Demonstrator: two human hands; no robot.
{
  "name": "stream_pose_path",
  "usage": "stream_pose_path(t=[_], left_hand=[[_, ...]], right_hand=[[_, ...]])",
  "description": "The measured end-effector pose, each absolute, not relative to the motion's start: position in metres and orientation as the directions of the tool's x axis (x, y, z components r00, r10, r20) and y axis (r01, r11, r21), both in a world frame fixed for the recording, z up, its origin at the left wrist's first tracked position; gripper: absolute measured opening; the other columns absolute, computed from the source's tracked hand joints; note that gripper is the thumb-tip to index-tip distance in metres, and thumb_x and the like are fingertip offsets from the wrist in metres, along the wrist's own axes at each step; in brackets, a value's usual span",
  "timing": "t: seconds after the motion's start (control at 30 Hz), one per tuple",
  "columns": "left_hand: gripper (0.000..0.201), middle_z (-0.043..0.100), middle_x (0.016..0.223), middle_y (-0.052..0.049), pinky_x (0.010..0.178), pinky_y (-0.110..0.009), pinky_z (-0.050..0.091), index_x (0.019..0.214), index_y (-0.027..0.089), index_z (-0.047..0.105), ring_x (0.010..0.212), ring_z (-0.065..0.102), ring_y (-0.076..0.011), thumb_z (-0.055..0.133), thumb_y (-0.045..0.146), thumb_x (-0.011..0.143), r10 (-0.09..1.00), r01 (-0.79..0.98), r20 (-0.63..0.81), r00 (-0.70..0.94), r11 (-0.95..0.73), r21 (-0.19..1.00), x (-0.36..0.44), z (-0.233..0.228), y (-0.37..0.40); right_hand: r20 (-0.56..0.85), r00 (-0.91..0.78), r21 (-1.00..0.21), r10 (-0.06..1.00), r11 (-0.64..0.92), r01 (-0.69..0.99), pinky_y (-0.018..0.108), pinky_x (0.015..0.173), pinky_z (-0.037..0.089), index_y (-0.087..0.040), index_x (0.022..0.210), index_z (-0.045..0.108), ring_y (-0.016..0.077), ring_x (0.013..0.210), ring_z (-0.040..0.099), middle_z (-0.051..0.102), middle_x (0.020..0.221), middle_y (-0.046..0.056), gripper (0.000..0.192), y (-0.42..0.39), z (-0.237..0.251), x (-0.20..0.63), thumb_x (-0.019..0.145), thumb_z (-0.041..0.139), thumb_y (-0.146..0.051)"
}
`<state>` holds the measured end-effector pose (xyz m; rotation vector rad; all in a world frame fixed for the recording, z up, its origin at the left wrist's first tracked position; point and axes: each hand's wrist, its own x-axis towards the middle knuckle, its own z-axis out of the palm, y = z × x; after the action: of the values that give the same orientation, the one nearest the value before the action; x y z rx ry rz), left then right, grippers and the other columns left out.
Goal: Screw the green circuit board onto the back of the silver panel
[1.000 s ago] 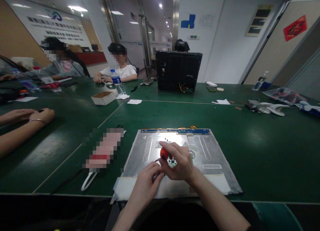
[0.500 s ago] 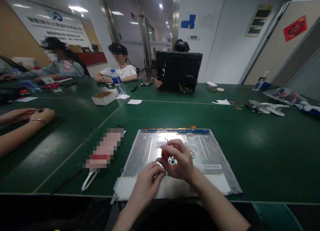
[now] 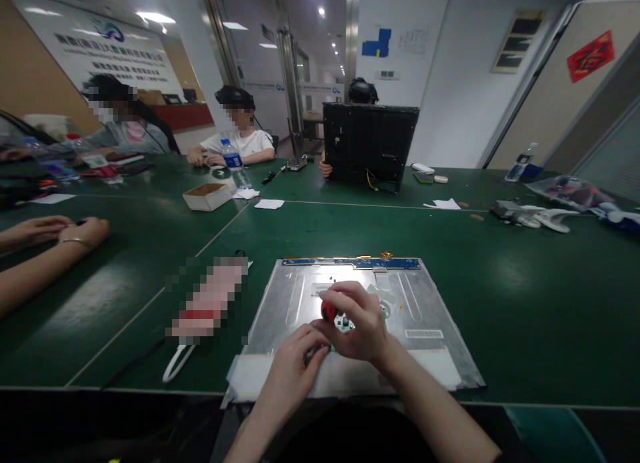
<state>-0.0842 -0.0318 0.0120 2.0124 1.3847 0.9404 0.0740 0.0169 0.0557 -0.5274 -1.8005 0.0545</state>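
A silver metal display panel [image 3: 425, 303] lies flat on the green table [image 3: 525, 296], with a blue circuit strip [image 3: 350, 263] along its far edge. My right hand [image 3: 357, 323] is closed around a red-handled screwdriver [image 3: 327, 311], held upright over a small green circuit board [image 3: 345, 325] near the panel's middle. My left hand [image 3: 295, 363] rests at the panel's near edge, its fingertips pinching something small beside the screwdriver's tip. White paper [image 3: 250, 379] sticks out from under the panel's near side.
A pixelated pink item [image 3: 210, 299] and a white cord [image 3: 175, 363] lie left of the panel. Another person's arms [image 3: 45, 239] rest at far left. Across the table, a person holds up a black monitor shell [image 3: 367, 143]; a cardboard box [image 3: 207, 196] and water bottle [image 3: 235, 164] stand nearby.
My right hand shifted its grip slightly on the screwdriver. The black monitor shell across the table moved right and tilted as the person behind it handled it.
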Motion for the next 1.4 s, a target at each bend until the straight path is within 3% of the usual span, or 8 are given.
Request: stream_pose_path(t=[0.17, 0.37, 0.6, 0.87, 1.13, 1.3, 1.4], left_hand=[[0.018, 0.067, 0.084, -0.007, 0.074, -0.032, 0.052, 0.078, 0.019, 0.067, 0.082, 0.064, -0.0231, 0.051, 0.024, 0.083, 0.941, 0.58, 0.234, 0.246, -0.336, 0.742, -0.083, 0.015, -0.032], [0.02, 0.066, 0.081, -0.006, 0.07, -0.03, 0.051, 0.078, 0.018, 0.066, 0.078, 0.064, -0.0215, 0.048, 0.022, 0.085, 0.931, 0.567, 0.262, 0.255, -0.364, 0.739, -0.083, 0.019, -0.033], [0.018, 0.067, 0.082, -0.006, 0.07, -0.031, 0.051, 0.075, 0.018, 0.066, 0.078, 0.064, -0.0223, 0.051, 0.022, 0.084, 0.933, 0.583, 0.263, 0.246, -0.36, 0.729, -0.083, 0.015, -0.032], [0.02, 0.066, 0.083, -0.007, 0.071, -0.031, 0.051, 0.079, 0.019, 0.067, 0.079, 0.064, -0.0222, 0.048, 0.023, 0.085, 0.93, 0.563, 0.253, 0.265, -0.363, 0.743, -0.083, 0.018, -0.032], [0.018, 0.067, 0.082, -0.006, 0.07, -0.032, 0.051, 0.075, 0.019, 0.065, 0.077, 0.063, -0.0223, 0.051, 0.023, 0.084, 0.932, 0.587, 0.27, 0.242, -0.363, 0.724, -0.084, 0.012, -0.032], [0.019, 0.066, 0.083, -0.006, 0.072, -0.031, 0.052, 0.078, 0.019, 0.067, 0.081, 0.064, -0.0225, 0.049, 0.023, 0.084, 0.932, 0.577, 0.254, 0.259, -0.36, 0.733, -0.084, 0.014, -0.032], [0.02, 0.066, 0.083, -0.006, 0.071, -0.031, 0.052, 0.08, 0.019, 0.067, 0.08, 0.064, -0.0224, 0.049, 0.023, 0.084, 0.931, 0.575, 0.252, 0.263, -0.361, 0.734, -0.083, 0.015, -0.032]], right_hand=[[0.897, -0.211, -0.308, 0.388, 0.892, 0.331, 0.024, 0.057, 0.054, -0.02, 0.119, 0.058, 0.0121, 0.068, 0.061, 0.06, 0.093, 0.007, 0.035, 0.016, 0.053, 0.073, 0.084, 0.059, -0.02], [0.88, -0.271, -0.318, 0.391, 0.907, 0.277, 0.027, 0.068, 0.057, -0.016, 0.129, 0.048, 0.0178, 0.089, 0.065, 0.065, 0.1, 0.011, 0.046, 0.015, 0.058, 0.076, 0.083, 0.053, -0.018], [0.899, -0.197, -0.315, 0.391, 0.89, 0.33, 0.023, 0.059, 0.054, -0.021, 0.116, 0.057, 0.0121, 0.069, 0.062, 0.06, 0.09, 0.005, 0.033, 0.019, 0.052, 0.072, 0.084, 0.062, -0.026], [0.876, -0.274, -0.322, 0.396, 0.905, 0.279, 0.026, 0.062, 0.056, -0.016, 0.133, 0.045, 0.0166, 0.083, 0.064, 0.064, 0.097, 0.009, 0.05, 0.014, 0.061, 0.076, 0.082, 0.047, -0.015], [0.895, -0.214, -0.308, 0.392, 0.889, 0.338, 0.024, 0.058, 0.054, -0.022, 0.119, 0.057, 0.0127, 0.068, 0.06, 0.059, 0.085, 0.004, 0.036, 0.018, 0.05, 0.074, 0.084, 0.063, -0.027], [0.87, -0.277, -0.314, 0.408, 0.892, 0.326, 0.026, 0.06, 0.055, -0.019, 0.135, 0.045, 0.0156, 0.077, 0.063, 0.063, 0.093, 0.007, 0.052, 0.017, 0.053, 0.075, 0.084, 0.055, -0.021], [0.869, -0.29, -0.318, 0.401, 0.902, 0.293, 0.026, 0.061, 0.055, -0.018, 0.134, 0.043, 0.0162, 0.081, 0.064, 0.064, 0.098, 0.008, 0.053, 0.016, 0.056, 0.075, 0.082, 0.05, -0.016]])
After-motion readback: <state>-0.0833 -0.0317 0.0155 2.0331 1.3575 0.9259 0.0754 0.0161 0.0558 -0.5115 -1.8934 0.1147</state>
